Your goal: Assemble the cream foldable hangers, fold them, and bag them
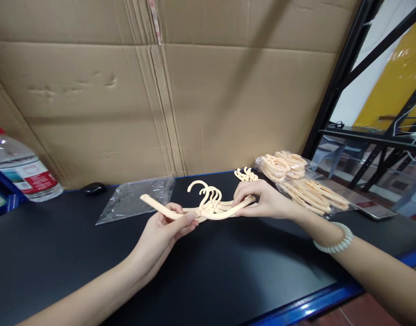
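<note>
A cream-coloured clothes hanger is held up over the table, its hook curling to the upper left. My left hand pinches it near the middle, thumb on the front of the bar. Toward the other end, my right hand has its fingers closed round the hanger's right arm. Several more hangers of the same kind are bunched just behind it, their hooks in a row; whether they rest on the table or in my left hand I cannot tell.
Behind my right hand lie small cream hook pieces and bagged hanger parts, with a phone beside them. A clear plastic bag, a black mouse-like object and a water bottle are at left. Cardboard walls the back.
</note>
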The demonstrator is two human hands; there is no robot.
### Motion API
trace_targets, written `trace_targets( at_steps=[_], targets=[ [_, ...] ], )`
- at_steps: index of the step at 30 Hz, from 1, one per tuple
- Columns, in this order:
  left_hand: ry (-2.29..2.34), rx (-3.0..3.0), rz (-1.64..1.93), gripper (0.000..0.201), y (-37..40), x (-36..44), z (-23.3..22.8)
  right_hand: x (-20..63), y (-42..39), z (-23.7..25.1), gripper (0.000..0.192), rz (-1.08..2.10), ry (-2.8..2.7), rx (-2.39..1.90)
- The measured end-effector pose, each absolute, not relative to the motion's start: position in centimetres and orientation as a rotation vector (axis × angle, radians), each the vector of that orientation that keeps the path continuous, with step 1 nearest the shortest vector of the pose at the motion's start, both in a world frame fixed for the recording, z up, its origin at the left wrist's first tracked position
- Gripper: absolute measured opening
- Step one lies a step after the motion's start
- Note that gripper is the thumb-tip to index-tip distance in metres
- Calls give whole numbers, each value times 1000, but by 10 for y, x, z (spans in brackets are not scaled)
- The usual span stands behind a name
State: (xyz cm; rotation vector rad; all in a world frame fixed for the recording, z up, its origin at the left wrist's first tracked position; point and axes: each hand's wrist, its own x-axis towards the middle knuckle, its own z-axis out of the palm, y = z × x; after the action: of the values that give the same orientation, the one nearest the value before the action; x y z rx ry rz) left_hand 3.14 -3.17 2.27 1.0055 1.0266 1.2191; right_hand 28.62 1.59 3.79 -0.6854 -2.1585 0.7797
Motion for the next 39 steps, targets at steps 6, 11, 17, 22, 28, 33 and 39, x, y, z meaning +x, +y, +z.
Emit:
trace_targets(
  at_steps=[6, 11, 17, 22, 28, 33, 39],
  targets=[
    [1096, 1122, 1101, 27, -8, 5, 32, 300, 24, 41, 5, 344, -2359, -746],
    [1168, 1695, 864, 21, 12, -30, 48, 309, 29, 44, 2, 293, -2420, -798],
    [1252, 2563, 455, 16, 9, -45, 52, 307, 28, 41, 4, 375, -2516, -857],
    [1197, 2773, 392, 13, 3, -37, 44, 306, 26, 41, 6, 459, -2622, -934],
    [1197, 2871, 385, 12, -2, -30, 35, 304, 25, 40, 4, 445, -2680, -1059],
    [1268, 2949, 391, 6, -13, -19, 32, 304, 23, 41, 9, 393, -2691, -1116],
    [1314, 2961, 560, 39, -48, 12, 5, 289, -5, 41, 47, 268, -2697, -1282]
  ],
)
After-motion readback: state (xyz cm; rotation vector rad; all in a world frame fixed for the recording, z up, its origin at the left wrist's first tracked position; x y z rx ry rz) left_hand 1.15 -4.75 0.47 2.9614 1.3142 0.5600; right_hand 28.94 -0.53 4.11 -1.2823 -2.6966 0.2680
